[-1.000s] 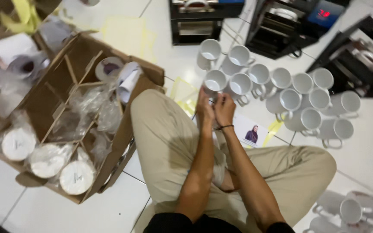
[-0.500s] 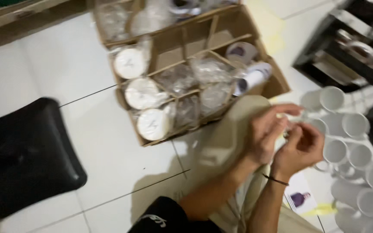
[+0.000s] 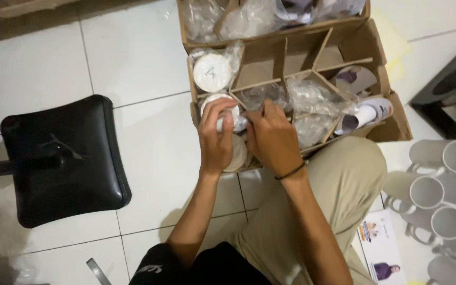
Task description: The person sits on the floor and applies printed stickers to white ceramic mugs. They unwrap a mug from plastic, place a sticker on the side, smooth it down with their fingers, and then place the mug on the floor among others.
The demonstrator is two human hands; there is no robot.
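Since the earlier frame both hands have left the knee and reached into the cardboard box (image 3: 381,113). The left hand (image 3: 215,137) curls its fingers over the top of a plastic-wrapped white mug (image 3: 218,108) standing in a near-left compartment. The right hand (image 3: 273,137) pinches the wrapping just beside it, fingers pressed together. A black stool (image 3: 62,158) stands left; unwrapped white mugs (image 3: 444,190) cluster right.
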